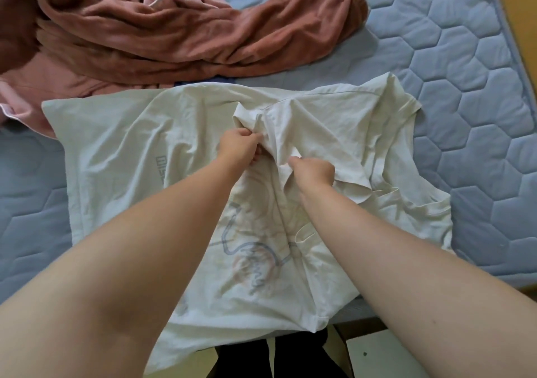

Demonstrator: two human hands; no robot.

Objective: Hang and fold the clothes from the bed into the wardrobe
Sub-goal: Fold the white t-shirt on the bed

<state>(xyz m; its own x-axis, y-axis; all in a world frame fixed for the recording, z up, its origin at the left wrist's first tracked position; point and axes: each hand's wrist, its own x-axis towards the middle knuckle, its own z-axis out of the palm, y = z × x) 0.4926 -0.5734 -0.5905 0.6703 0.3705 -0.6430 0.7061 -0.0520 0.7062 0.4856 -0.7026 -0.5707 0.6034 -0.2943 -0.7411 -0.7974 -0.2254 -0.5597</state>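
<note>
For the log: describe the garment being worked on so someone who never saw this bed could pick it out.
On the blue quilted mattress, nearest the bed's edge, lies a cream T-shirt, its bunched middle pinched by the left hand and right hand. Unlike the rust-pink fleece garment heaped behind it, it is pale, thin and bears a faded line print.

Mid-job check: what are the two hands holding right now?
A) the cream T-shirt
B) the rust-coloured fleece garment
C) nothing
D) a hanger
A: the left hand and the right hand both pinch bunched cloth of the cream T-shirt spread on the mattress, while the rust-coloured fleece garment lies beyond it with no hand on it.
</note>
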